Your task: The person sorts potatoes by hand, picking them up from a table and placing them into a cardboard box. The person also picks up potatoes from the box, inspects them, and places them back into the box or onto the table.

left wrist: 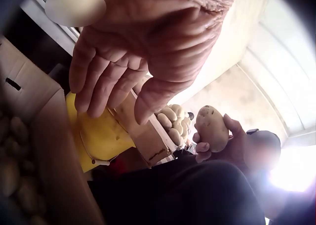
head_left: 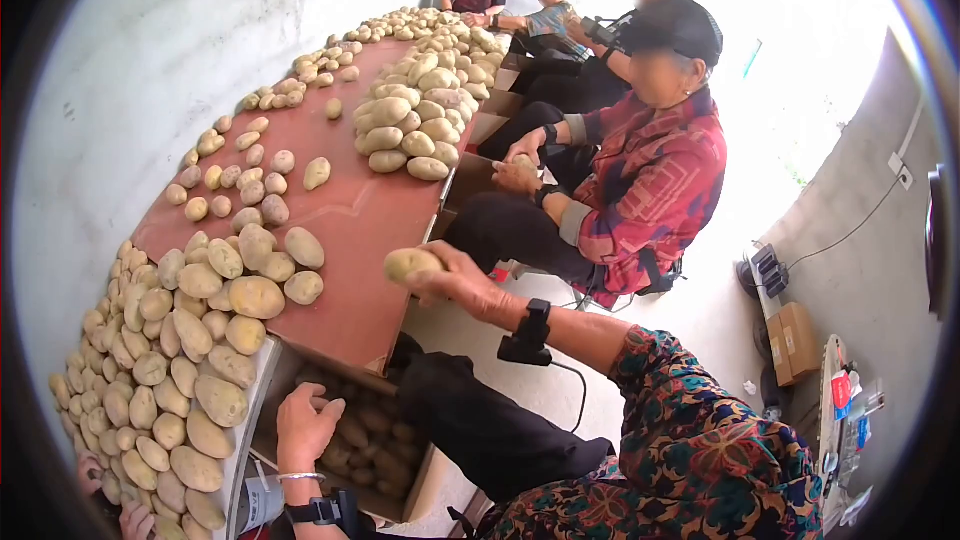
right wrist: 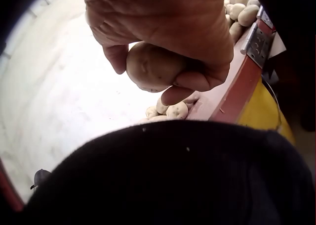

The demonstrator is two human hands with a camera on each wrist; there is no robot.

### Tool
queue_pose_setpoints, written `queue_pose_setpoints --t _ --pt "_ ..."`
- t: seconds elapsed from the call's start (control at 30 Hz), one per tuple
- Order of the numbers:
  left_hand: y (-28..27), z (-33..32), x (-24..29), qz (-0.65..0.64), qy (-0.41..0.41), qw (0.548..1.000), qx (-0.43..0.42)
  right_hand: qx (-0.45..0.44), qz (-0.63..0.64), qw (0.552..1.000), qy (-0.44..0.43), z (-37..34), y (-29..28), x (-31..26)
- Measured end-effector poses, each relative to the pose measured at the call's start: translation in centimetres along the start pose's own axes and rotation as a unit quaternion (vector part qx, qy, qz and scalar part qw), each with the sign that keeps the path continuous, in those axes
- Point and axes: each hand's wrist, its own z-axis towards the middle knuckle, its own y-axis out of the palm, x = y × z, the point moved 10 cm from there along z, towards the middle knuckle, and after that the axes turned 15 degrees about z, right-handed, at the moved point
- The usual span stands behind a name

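My right hand (head_left: 465,288) grips a potato (head_left: 412,265) above the edge of the red table; in the right wrist view the hand (right wrist: 163,27) has fingers and thumb curled round the potato (right wrist: 153,67). My left hand (head_left: 306,428), fingers slightly bent and holding nothing, is over a cardboard box (head_left: 430,485) of potatoes beside the near pile. The left wrist view shows the left hand (left wrist: 148,47) with fingers extended and apart, and beyond it the held potato (left wrist: 212,128).
Potatoes (head_left: 205,380) are heaped at the near left, with more (head_left: 420,110) along the red table (head_left: 340,310). Someone in a red patterned shirt (head_left: 650,170) sits to the right, others farther back. Another person's hand (head_left: 136,520) touches the near pile. A yellow bucket (left wrist: 101,138) stands below.
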Motion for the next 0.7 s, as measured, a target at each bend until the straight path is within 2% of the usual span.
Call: queue_pose_setpoints --t 0.1,0.13,0.2,0.23,0.3,0.37,0.43,0.47,0.5,0.53,0.57,0.6,0.63,0.67,0.7 --pt "0.1 -0.1 -0.1 0.015 0.016 1.000 0.001 0.117 0.048 0.992 -0.027 0.4 -6.3 1.5" --pt "0.2 -0.2 -0.2 0.016 0.012 1.000 0.000 0.113 0.047 0.992 -0.031 0.4 -7.9 2.1" --pt "0.0 -0.3 0.1 0.017 0.011 1.000 0.004 0.189 0.151 0.970 0.025 0.0 -12.0 4.5" --pt "0.1 -0.4 -0.1 0.018 0.009 1.000 0.000 0.182 0.152 0.971 0.025 0.1 -12.5 4.9" --pt "0.0 -0.5 -0.3 0.008 0.004 1.000 -0.001 0.237 0.223 0.944 0.051 -0.6 -13.3 5.8" --pt "-0.1 -0.5 -0.5 0.008 -0.011 1.000 -0.009 0.227 0.191 0.951 0.082 -0.2 -12.2 5.8" --pt "-0.7 -0.3 -0.2 0.015 -0.004 1.000 0.000 0.159 0.136 0.975 0.081 1.2 -8.8 4.9" --pt "-1.0 -0.4 -0.3 0.025 0.001 1.000 0.004 0.113 0.145 0.982 0.046 2.3 -6.4 3.9" --pt "-0.8 0.0 -1.1 0.027 0.025 0.998 0.042 0.100 0.146 0.982 0.061 2.4 -4.8 3.2" --pt "-1.5 -0.4 -0.3 0.051 0.038 0.996 0.058 0.014 0.003 1.000 0.027 2.7 -1.5 1.2" --pt "-2.1 -0.9 -0.3 0.043 0.032 0.996 0.073 -0.086 -0.131 0.988 -0.011 2.7 2.7 -0.1" --pt "-2.4 -1.5 -0.6 0.062 0.047 0.991 0.107 -0.164 -0.211 0.962 -0.055 2.4 6.4 -1.0" --pt "-2.5 -2.6 -1.0 0.084 0.021 0.991 0.105 -0.243 -0.281 0.922 -0.109 0.9 10.2 -1.3" --pt "-2.6 -2.3 -1.8 0.114 -0.019 0.991 0.074 -0.272 -0.268 0.920 -0.091 0.4 13.1 -0.4" --pt "-2.4 -2.5 -2.7 0.129 -0.043 0.989 0.062 -0.326 -0.362 0.865 -0.121 -0.8 15.9 0.2"
